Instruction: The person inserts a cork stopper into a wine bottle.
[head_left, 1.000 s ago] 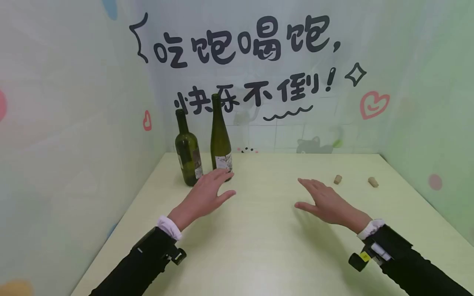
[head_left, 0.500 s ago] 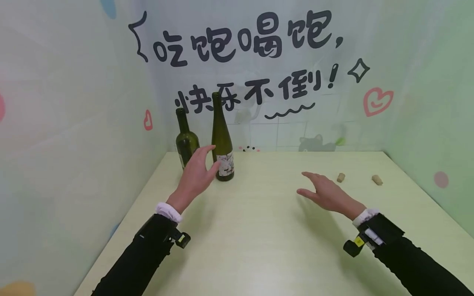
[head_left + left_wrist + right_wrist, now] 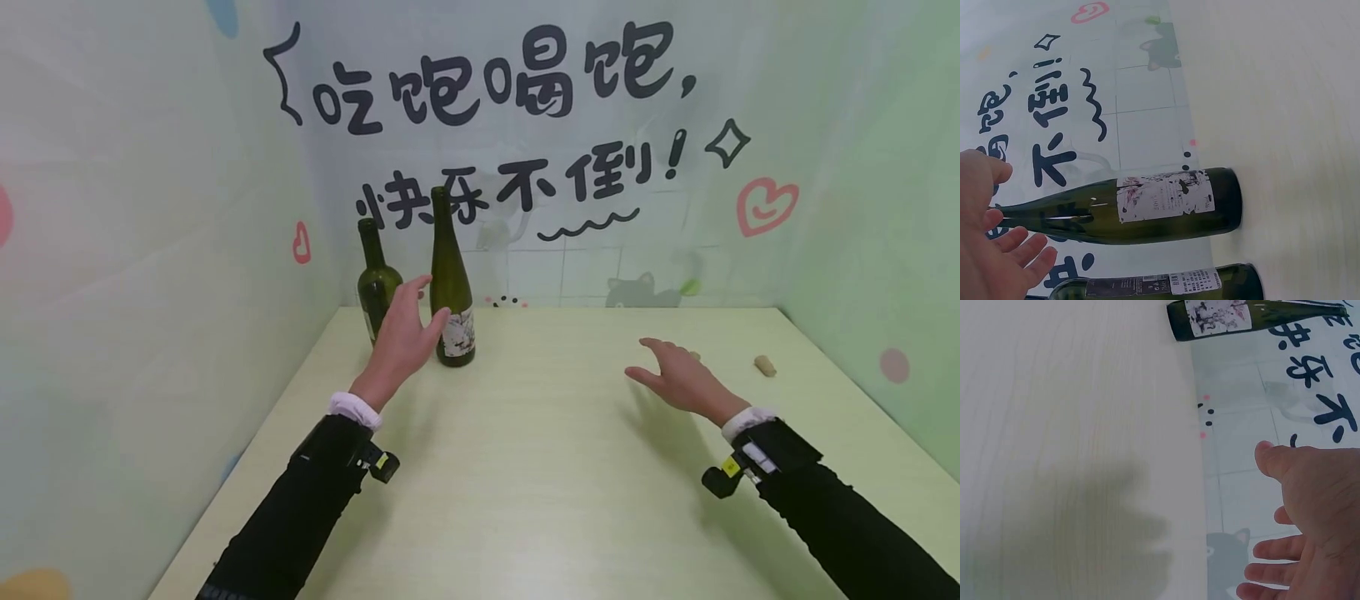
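Green taller bottle [image 3: 452,275] upright, just beyond left hand [image 3: 405,335]; contact unclear.

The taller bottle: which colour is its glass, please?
The taller bottle is dark green; the left wrist view shows it best.

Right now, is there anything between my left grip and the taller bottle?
Nothing visible stands between your left grip and the taller bottle. The shorter bottle stands to its left, partly hidden behind your grip in the head view, but outside that gap.
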The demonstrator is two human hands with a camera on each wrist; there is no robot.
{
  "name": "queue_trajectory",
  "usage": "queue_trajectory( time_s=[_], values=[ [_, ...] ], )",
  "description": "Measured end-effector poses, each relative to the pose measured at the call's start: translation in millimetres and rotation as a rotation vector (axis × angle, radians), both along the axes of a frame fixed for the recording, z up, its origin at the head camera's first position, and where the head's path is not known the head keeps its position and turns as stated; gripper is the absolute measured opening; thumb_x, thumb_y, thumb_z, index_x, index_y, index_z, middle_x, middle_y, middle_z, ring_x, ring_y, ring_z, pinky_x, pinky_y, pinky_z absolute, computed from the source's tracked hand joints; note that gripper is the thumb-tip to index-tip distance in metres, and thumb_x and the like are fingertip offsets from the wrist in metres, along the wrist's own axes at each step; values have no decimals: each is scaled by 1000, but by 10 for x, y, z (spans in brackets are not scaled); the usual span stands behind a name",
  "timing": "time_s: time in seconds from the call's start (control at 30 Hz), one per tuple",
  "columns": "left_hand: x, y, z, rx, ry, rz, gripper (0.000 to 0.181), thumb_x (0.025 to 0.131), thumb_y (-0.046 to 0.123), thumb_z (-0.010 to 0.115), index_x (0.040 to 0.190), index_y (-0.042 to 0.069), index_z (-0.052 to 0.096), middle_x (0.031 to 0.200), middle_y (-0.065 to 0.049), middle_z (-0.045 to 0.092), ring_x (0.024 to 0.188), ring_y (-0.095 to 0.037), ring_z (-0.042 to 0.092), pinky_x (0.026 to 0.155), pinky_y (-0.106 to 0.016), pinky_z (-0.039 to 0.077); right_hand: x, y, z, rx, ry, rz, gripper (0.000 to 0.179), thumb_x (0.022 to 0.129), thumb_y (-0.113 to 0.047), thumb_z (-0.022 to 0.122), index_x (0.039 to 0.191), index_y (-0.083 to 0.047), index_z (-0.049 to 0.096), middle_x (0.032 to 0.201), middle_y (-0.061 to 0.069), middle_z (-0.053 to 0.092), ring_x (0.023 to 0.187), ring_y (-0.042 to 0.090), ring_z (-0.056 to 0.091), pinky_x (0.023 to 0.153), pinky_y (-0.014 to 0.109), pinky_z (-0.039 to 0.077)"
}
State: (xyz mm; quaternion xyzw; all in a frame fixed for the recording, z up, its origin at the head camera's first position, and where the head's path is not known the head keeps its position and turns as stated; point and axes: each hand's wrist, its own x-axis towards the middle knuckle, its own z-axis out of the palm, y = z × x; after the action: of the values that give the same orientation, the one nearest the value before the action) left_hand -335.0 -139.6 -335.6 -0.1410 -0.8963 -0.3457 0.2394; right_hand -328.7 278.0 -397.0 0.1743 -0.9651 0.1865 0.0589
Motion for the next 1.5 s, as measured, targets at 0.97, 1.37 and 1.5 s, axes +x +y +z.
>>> queue_trajectory(
  time_s=[0.97,1.37,1.5],
  values=[
    [-295,93,81,69,-42,53,69,95,40,55,151,12,27,149,-8,33,131,-24,39,101,-43,39,-708,857,-592,112,52,-343,63,94,-42,53,118,17,54,104,41,51,89,56,49,66,61,42],
    [-357,104,39,110,-67,69,70,94,35,58,152,12,25,149,-11,33,131,-27,40,100,-46,40,-738,864,-708,73,62,-339,39,95,-26,55,103,12,63,91,31,58,80,48,53,59,55,44],
    [-397,91,48,121,-71,82,70,94,36,57,152,14,24,149,-10,33,131,-27,39,101,-47,39,-760,825,-703,49,84,-330,36,95,-18,53,110,13,61,95,33,58,81,49,55,60,56,45]
  ],
)
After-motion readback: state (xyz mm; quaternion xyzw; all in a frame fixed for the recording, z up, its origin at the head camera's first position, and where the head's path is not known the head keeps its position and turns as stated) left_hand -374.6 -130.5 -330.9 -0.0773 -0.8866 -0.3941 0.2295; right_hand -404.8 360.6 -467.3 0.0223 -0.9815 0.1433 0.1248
